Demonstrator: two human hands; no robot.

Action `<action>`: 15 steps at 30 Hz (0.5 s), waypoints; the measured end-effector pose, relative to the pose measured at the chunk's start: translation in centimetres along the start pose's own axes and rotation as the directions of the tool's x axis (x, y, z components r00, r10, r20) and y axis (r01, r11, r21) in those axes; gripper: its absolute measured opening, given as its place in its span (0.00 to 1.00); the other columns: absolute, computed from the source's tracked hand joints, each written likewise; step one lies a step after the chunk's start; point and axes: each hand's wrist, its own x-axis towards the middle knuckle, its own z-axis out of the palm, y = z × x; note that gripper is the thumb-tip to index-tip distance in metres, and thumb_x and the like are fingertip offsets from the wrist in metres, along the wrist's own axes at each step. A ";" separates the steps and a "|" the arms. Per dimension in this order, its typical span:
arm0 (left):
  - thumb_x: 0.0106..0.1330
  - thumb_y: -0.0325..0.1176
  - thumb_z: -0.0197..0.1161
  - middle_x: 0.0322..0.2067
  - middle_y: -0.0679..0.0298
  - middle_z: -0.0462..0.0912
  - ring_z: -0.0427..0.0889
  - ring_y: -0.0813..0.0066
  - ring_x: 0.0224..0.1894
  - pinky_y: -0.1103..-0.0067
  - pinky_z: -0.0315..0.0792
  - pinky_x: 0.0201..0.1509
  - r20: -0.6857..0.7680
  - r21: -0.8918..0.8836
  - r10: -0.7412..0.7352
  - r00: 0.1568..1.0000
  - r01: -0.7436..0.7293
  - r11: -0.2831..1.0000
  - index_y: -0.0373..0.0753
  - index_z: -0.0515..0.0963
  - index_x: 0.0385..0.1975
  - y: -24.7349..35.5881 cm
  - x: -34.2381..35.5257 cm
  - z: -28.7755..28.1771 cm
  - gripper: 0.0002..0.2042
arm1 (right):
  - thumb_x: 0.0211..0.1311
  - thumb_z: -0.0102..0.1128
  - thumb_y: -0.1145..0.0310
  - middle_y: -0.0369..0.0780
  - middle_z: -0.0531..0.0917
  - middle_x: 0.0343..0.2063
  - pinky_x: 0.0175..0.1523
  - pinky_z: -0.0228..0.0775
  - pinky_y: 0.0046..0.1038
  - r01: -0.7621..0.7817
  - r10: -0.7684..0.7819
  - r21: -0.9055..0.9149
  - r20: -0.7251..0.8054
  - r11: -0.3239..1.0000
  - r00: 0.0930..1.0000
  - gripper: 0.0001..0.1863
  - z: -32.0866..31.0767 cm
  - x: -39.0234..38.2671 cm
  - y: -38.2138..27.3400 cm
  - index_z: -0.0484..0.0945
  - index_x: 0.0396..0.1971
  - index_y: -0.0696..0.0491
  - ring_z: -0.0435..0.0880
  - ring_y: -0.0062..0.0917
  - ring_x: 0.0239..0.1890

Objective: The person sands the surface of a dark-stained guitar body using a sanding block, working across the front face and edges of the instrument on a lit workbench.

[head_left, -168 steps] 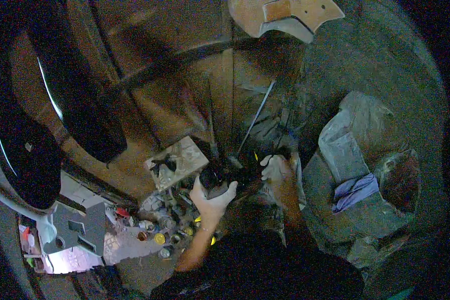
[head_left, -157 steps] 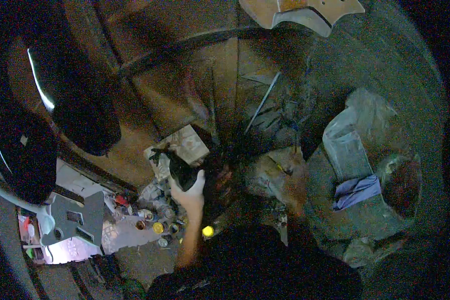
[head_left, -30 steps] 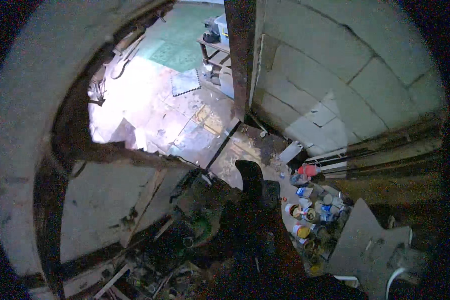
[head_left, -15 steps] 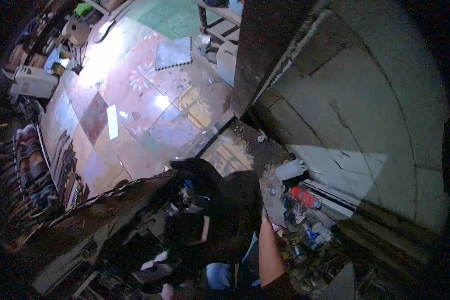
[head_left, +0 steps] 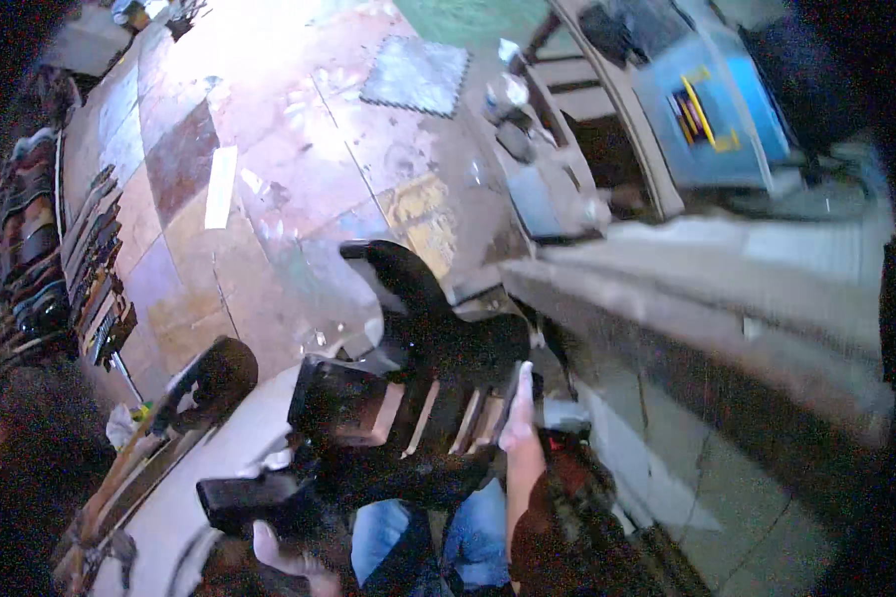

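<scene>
A black, curved, horned piece shaped like an electric guitar body [head_left: 423, 338] is held in front of me, above my jeans. Bare-wood recesses [head_left: 378, 413] show in its dark face. My right hand [head_left: 520, 423] grips its right edge, fingers lying along the side. At the lower left, my left hand [head_left: 279, 547] is closed round a black block-shaped end [head_left: 254, 500], with fingertips above it and the thumb below. Whether that end belongs to the guitar body is too dark to tell.
A blurred wooden edge [head_left: 707, 318] runs close on my right. Beyond stand a wooden frame [head_left: 607, 109] and a blue container [head_left: 712, 109]. Stacked dark strips [head_left: 100, 269] line the left side. A white strip [head_left: 222, 187] and a grey mat [head_left: 416, 75] lie on the patterned floor.
My view has shifted; the dark upright panel and the wall at right no longer fill that side. The guitar body is better lit, showing its recesses. Both hands still hold on.
</scene>
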 end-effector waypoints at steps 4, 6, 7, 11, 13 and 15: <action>0.75 0.55 0.52 0.61 0.42 0.79 0.78 0.43 0.64 0.52 0.68 0.74 -0.317 0.157 0.055 0.947 -0.004 0.988 0.29 0.69 0.67 1.9 11.3 5.9 0.34 | 0.69 0.50 0.26 0.43 0.73 0.67 0.69 0.66 0.48 0.121 -0.118 -0.025 0.093 0.992 0.989 0.46 8.6 0.7 -7.3 0.66 0.71 0.49 0.73 0.39 0.66; 0.76 0.58 0.51 0.57 0.46 0.81 0.81 0.48 0.61 0.55 0.72 0.71 -0.377 0.201 0.202 0.904 -0.134 0.970 0.32 0.72 0.63 4.1 15.9 10.2 0.32 | 0.69 0.50 0.26 0.44 0.71 0.68 0.70 0.63 0.48 0.174 -0.163 -0.044 0.182 0.984 0.970 0.46 13.3 0.5 -10.9 0.64 0.72 0.49 0.71 0.39 0.68; 0.77 0.59 0.50 0.56 0.47 0.82 0.82 0.50 0.60 0.56 0.74 0.70 -0.379 0.164 0.269 0.885 -0.222 0.961 0.33 0.73 0.61 5.2 18.0 12.6 0.32 | 0.70 0.50 0.26 0.44 0.70 0.69 0.71 0.62 0.48 0.205 -0.189 -0.048 0.227 0.978 0.955 0.46 15.6 0.4 -12.7 0.63 0.73 0.49 0.70 0.39 0.68; 0.71 0.72 0.52 0.58 0.56 0.80 0.81 0.57 0.57 0.59 0.74 0.69 -0.555 -0.016 0.120 0.823 -0.155 0.988 0.39 0.74 0.60 7.8 25.8 14.2 0.38 | 0.70 0.49 0.27 0.45 0.65 0.71 0.73 0.57 0.49 0.306 -0.274 -0.024 0.379 0.952 0.884 0.47 23.6 -1.0 -19.9 0.59 0.74 0.50 0.65 0.40 0.71; 0.67 0.79 0.45 0.71 0.59 0.70 0.66 0.55 0.74 0.33 0.54 0.75 -0.404 -0.103 -0.011 0.914 -0.033 0.994 0.53 0.66 0.74 9.4 29.2 15.7 0.44 | 0.71 0.49 0.28 0.45 0.63 0.72 0.74 0.55 0.49 0.343 -0.305 -0.005 0.443 0.939 0.843 0.48 27.1 -2.3 -23.2 0.58 0.75 0.50 0.63 0.41 0.72; 0.66 0.77 0.48 0.69 0.60 0.70 0.67 0.56 0.72 0.36 0.55 0.74 -0.274 -0.076 -0.041 0.961 0.020 0.997 0.52 0.66 0.72 10.8 32.9 16.8 0.43 | 0.71 0.49 0.28 0.46 0.61 0.73 0.75 0.53 0.49 0.376 -0.340 0.030 0.497 0.926 0.798 0.48 30.4 -4.3 -26.5 0.56 0.76 0.50 0.61 0.41 0.73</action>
